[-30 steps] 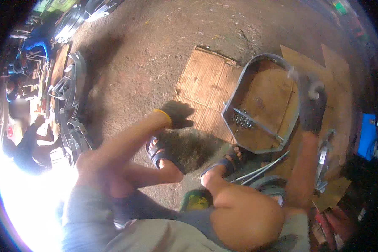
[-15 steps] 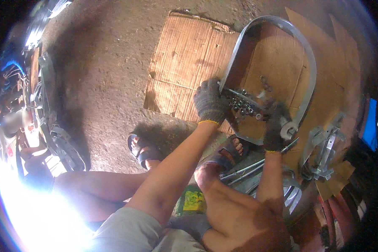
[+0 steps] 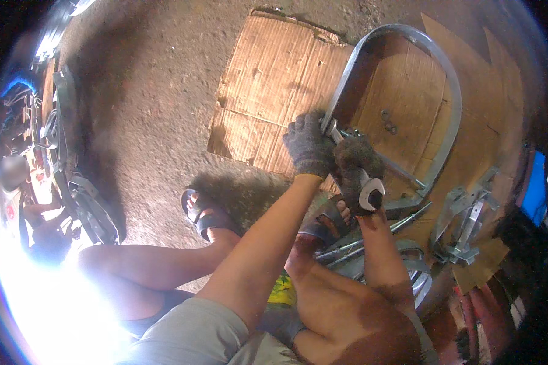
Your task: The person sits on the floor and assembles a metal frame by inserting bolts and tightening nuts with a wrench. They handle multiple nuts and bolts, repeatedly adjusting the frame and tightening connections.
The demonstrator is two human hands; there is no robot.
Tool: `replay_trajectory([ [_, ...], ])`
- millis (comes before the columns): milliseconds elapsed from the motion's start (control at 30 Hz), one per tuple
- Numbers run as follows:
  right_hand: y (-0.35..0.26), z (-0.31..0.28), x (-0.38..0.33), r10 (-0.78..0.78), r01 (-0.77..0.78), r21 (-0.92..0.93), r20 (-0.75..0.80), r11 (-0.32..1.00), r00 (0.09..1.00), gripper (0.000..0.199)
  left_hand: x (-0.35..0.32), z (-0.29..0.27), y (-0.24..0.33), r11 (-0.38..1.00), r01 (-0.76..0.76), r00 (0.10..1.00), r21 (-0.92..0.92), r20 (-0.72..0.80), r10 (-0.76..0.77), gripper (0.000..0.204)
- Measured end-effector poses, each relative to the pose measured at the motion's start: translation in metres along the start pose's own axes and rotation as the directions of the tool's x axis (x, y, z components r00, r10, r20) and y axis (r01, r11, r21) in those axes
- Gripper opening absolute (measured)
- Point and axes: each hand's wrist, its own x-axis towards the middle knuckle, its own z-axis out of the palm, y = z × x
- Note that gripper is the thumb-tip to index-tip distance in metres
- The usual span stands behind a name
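Note:
A large U-shaped galvanized metal band [image 3: 453, 91] lies on cardboard, and a threaded rod [image 3: 402, 173] runs across between its two sides. My left hand [image 3: 310, 146], in a grey knit glove, is closed around the band's near-left side by the rod's end. My right hand [image 3: 356, 159], gloved alike, grips a double open-ended wrench [image 3: 373, 193]. One jaw of the wrench meets the rod's end beside my left fingers; its other jaw sticks out below my right hand. A few loose nuts [image 3: 389, 125] lie inside the band. My right hand hides the area where other nuts lay.
A cardboard sheet [image 3: 274, 79] covers the floor beyond my left hand. Metal brackets [image 3: 463, 225] stand at the right, and rods [image 3: 347, 249] with bent bands lie near my right knee. My sandalled feet [image 3: 210, 213] are close by. More metal parts [image 3: 88, 207] lie far left.
My right hand has moved left from the band's right side to the rod's left end, bringing the wrench with it. The wrench jaw now meets the rod there. My left hand stays at the band.

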Motion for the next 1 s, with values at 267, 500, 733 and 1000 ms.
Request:
replay_trajectory([
  [267, 0.009, 0.088, 0.013, -0.285, 0.482, -0.760, 0.391, 0.437, 0.875, 0.020, 0.006, 0.009, -0.012, 0.999, 0.037, 0.999, -0.028, 0.016, -0.037, 0.046],
  [500, -0.026, 0.126, 0.014, -0.303, 0.460, -0.550, 0.807, -0.697, 0.506, 0.033, 0.002, 0.002, -0.011, 0.999, 0.009, 0.999, -0.032, -0.039, -0.010, 0.048],
  [733, -0.088, 0.183, 0.075, -0.254, 0.248, -0.672, 0.092, 0.697, 0.963, 0.036, 0.002, -0.002, -0.003, 0.998, -0.020, 1.000, -0.060, -0.024, 0.018, 0.046],
  [1000, -0.081, 0.149, 0.018, -0.603, 0.405, -0.901, 0.238, 0.155, 0.761, 0.029, 0.001, -0.002, -0.008, 0.999, -0.018, 1.000, -0.035, -0.018, 0.017, 0.050],
])
